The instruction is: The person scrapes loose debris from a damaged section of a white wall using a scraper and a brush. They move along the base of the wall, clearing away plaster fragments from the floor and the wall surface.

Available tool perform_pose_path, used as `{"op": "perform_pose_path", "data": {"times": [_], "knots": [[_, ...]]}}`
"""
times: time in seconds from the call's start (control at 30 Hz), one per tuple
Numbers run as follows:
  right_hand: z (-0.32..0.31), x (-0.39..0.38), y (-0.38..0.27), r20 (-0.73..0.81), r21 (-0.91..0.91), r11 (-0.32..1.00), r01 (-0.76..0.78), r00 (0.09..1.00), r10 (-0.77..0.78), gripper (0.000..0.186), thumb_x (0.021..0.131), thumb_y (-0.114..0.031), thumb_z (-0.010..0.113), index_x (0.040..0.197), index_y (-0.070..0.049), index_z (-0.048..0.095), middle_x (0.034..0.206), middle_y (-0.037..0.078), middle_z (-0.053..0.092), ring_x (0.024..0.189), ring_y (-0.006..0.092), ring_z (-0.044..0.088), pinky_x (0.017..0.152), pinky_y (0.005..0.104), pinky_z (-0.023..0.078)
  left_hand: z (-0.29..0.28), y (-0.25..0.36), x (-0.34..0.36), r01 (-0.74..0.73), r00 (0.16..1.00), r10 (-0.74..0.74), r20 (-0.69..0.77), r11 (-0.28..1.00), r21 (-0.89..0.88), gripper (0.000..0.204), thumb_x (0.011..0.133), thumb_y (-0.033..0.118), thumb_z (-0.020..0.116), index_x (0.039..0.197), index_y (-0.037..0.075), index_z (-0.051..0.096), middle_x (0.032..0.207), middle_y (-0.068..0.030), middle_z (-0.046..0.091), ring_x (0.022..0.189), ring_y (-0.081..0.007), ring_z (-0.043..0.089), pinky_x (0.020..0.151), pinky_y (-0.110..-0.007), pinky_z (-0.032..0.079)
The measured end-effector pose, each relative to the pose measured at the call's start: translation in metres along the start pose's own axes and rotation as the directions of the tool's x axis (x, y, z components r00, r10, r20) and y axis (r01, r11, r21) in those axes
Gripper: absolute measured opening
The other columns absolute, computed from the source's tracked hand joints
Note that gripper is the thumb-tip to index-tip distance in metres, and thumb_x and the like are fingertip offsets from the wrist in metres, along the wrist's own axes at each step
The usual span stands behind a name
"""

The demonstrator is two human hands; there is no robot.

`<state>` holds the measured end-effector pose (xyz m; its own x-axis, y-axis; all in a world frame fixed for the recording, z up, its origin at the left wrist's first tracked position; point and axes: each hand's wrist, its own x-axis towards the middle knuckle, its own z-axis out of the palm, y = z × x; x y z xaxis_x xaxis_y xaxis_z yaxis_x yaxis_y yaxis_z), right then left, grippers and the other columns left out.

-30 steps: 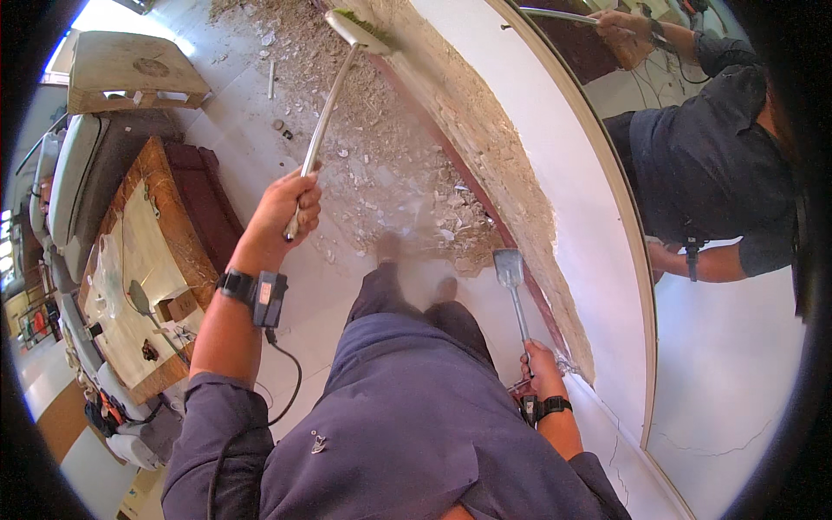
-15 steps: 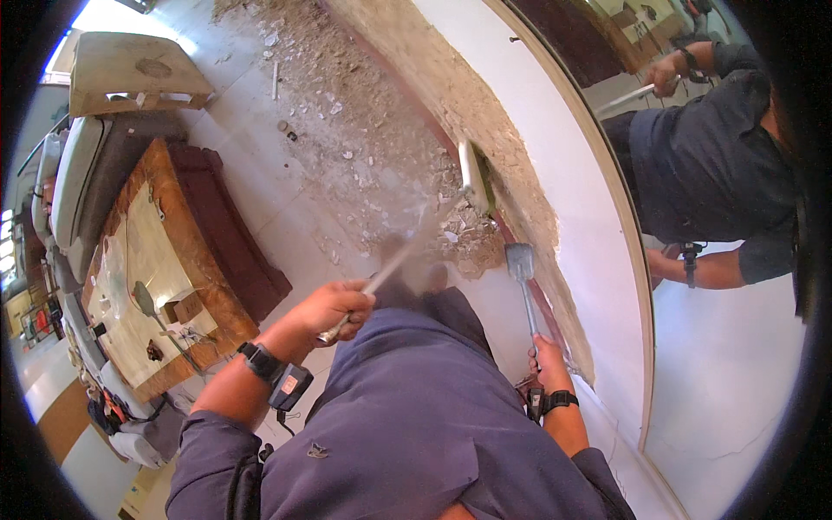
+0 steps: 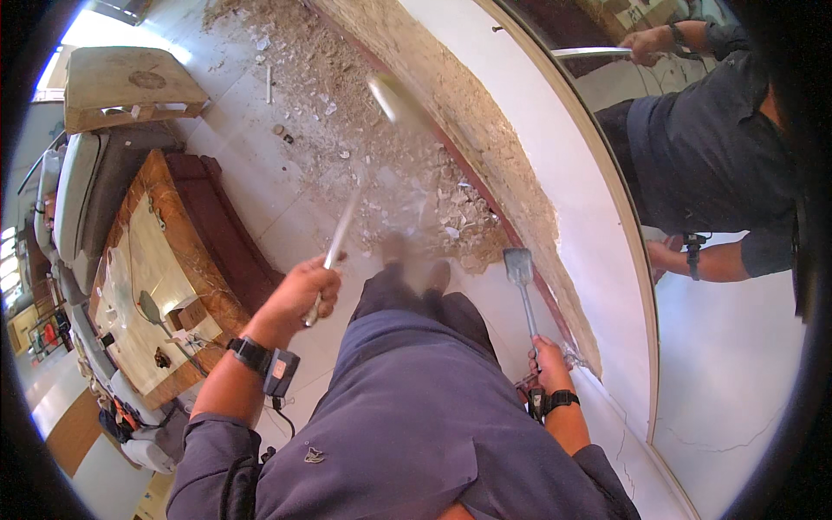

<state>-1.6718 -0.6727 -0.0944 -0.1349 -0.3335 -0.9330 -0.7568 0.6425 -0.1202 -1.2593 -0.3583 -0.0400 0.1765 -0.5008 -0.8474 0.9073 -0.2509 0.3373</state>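
My left hand (image 3: 312,288) grips a pale metal handle (image 3: 342,234), motion-blurred along its length, that reaches toward a brush head (image 3: 388,100) with greenish bristles, smeared over the rubble near the wall's foot. My right hand (image 3: 546,364) is closed on a long-handled metal scraper (image 3: 518,267), its flat blade beside the reddish skirting strip. Above that strip runs a band of rough exposed plaster (image 3: 485,130). Broken plaster and dust (image 3: 455,208) lie on the pale tiled floor along it, in front of my feet, with haze over them.
A mirror panel (image 3: 693,173) on the white wall at right reflects me. At left stand a marble-topped table (image 3: 139,269) with dark-red base, tools and a small box on top, grey cushioned furniture (image 3: 100,199), and a dusty wooden piece (image 3: 130,74) farther back.
The brush head swept down along the wall toward me, then moved back away. My left hand swung right and has come partly back left. My right hand and scraper have barely shifted.
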Motion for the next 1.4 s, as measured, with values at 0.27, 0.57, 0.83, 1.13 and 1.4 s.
{"op": "perform_pose_path", "data": {"times": [0.27, 0.57, 0.83, 1.13, 1.4], "knots": [[-0.004, -0.007, -0.007, -0.018, 0.008, 1.000, -0.013, 1.000, 0.013, 0.023, 0.092, -0.034, 0.054, 0.107, -0.017, 0.055, 0.062, -0.002, 0.048, 0.043, 0.0101, 0.040, 0.038, 0.0255, 0.028, 0.038, -0.033, 0.035, 0.293, 0.929, -0.331, 0.168, 0.932, 0.215, 0.009, 0.089, 0.017, 0.053, 0.086, 0.008, 0.053, 0.058, 0.0035, 0.045, 0.041, -0.0069, 0.041, 0.036, -0.022, 0.032], [-0.001, -0.007, 0.012, -0.003, 0.071, 0.997, -0.010, 1.000, 0.010, 0.025, 0.092, -0.034, 0.053, 0.111, -0.019, 0.054, 0.061, -0.002, 0.049, 0.041, 0.0103, 0.040, 0.035, 0.0253, 0.028, 0.005, 0.041, 0.102, -0.084, 0.991, 0.083, -0.107, 0.996, -0.006, 0.012, 0.091, 0.017, 0.048, 0.090, 0.007, 0.053, 0.059, 0.0041, 0.040, 0.043, -0.0064, 0.038, 0.038, -0.022, 0.032], [0.005, -0.003, 0.011, -0.002, 0.043, 0.999, -0.029, 1.000, 0.029, 0.018, 0.092, -0.033, 0.053, 0.100, -0.017, 0.052, 0.060, -0.002, 0.047, 0.041, 0.0104, 0.040, 0.033, 0.0248, 0.027, 0.000, 0.021, 0.040, -0.021, 0.994, 0.034, -0.102, 0.991, 0.130, 0.042, 0.090, 0.011, 0.047, 0.130, 0.003, 0.039, 0.062, 0.0023, 0.039, 0.045, -0.0089, 0.038, 0.039, -0.024, 0.033], [0.012, -0.015, -0.008, -0.040, 0.051, 0.999, -0.011, 0.999, 0.013, 0.022, 0.093, -0.030, 0.051, 0.106, -0.011, 0.055, 0.059, 0.000, 0.048, 0.040, 0.0115, 0.041, 0.037, 0.0273, 0.029, 0.019, -0.033, 0.017, 0.322, 0.910, -0.339, 0.240, 0.941, 0.108, 0.014, 0.090, 0.011, 0.050, 0.102, 0.004, 0.050, 0.061, 0.0033, 0.041, 0.043, -0.0078, 0.040, 0.036, -0.023, 0.030], [0.011, -0.017, 0.004, -0.046, 0.101, 0.995, -0.022, 0.999, 0.027, 0.023, 0.093, -0.030, 0.051, 0.107, -0.011, 0.056, 0.060, 0.000, 0.048, 0.040, 0.0118, 0.040, 0.036, 0.0272, 0.029, 0.015, 0.018, 0.077, 0.175, 0.982, -0.175, 0.071, 0.985, 0.010, 0.026, 0.089, 0.011, 0.051, 0.114, 0.007, 0.047, 0.060, 0.0025, 0.041, 0.042, -0.0078, 0.038, 0.036, -0.023, 0.031]]}}
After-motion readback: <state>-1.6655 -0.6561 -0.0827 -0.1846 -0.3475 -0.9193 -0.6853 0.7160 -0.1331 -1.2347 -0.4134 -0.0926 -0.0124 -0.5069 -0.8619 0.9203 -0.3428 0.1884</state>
